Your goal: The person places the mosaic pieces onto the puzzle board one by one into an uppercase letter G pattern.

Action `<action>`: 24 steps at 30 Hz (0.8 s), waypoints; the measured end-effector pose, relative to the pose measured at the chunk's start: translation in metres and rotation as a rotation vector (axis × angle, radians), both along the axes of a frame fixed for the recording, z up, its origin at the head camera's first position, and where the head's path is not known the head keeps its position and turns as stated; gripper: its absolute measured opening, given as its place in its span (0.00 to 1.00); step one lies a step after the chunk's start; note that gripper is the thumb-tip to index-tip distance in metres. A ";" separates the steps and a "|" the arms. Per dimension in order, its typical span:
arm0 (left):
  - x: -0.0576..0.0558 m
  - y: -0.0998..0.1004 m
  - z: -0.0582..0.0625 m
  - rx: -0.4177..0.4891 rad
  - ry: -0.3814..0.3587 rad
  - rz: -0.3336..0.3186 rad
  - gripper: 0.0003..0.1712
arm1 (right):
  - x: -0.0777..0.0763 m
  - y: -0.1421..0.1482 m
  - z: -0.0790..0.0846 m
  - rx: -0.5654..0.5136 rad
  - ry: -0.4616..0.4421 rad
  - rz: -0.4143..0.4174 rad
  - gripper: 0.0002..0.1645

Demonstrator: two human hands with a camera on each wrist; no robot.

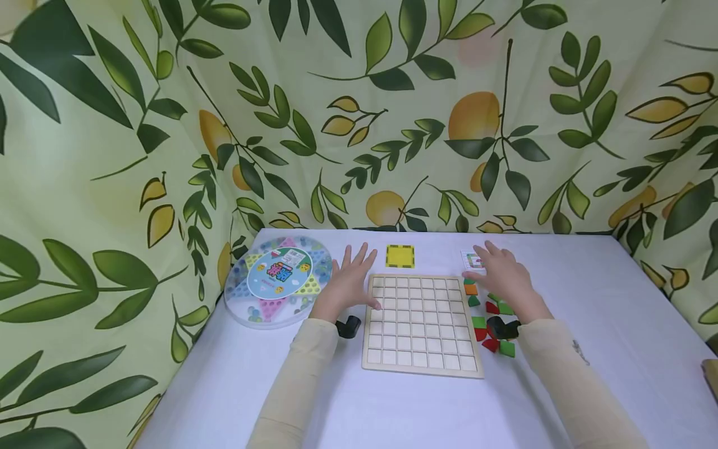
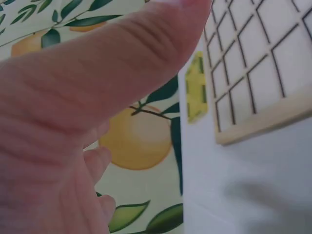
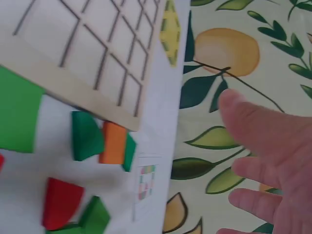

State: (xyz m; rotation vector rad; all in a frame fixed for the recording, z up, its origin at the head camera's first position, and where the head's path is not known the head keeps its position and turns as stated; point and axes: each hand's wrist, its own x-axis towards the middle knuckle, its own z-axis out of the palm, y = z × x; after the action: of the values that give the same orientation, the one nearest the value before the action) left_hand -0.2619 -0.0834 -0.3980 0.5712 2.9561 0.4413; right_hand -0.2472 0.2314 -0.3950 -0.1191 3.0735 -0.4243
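Note:
A wooden grid board (image 1: 422, 324) with square cells lies on the white table. At its upper left corner, my left hand (image 1: 349, 282) is spread, its fingers extended and holding nothing. On the other side my right hand (image 1: 507, 280) hovers with fingers apart, likewise holding nothing, near a small printed card (image 1: 472, 260). Along the board's right edge lie several loose coloured blocks: a green square (image 3: 17, 112), a red quarter-round block (image 3: 62, 202) and an orange block (image 3: 113, 142) among them. A yellow square (image 1: 400, 256) with a dashed border sits behind the board.
A round, clear-rimmed game board (image 1: 278, 280) with a colourful star pattern lies at the left back of the white table (image 1: 409, 411). A leaf-patterned cloth (image 1: 359, 125) hangs behind the table. A brown object (image 1: 710, 376) shows at the right edge.

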 end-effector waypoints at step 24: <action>0.010 -0.018 -0.056 0.024 -0.210 -0.032 0.71 | 0.002 0.008 -0.059 -0.165 -0.145 0.083 0.16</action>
State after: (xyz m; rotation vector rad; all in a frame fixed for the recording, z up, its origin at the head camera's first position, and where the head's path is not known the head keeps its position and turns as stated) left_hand -0.2516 -0.1018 -0.4542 0.5381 2.7425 0.5008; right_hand -0.2453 0.2390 -0.4537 -0.2095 2.8765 -0.6503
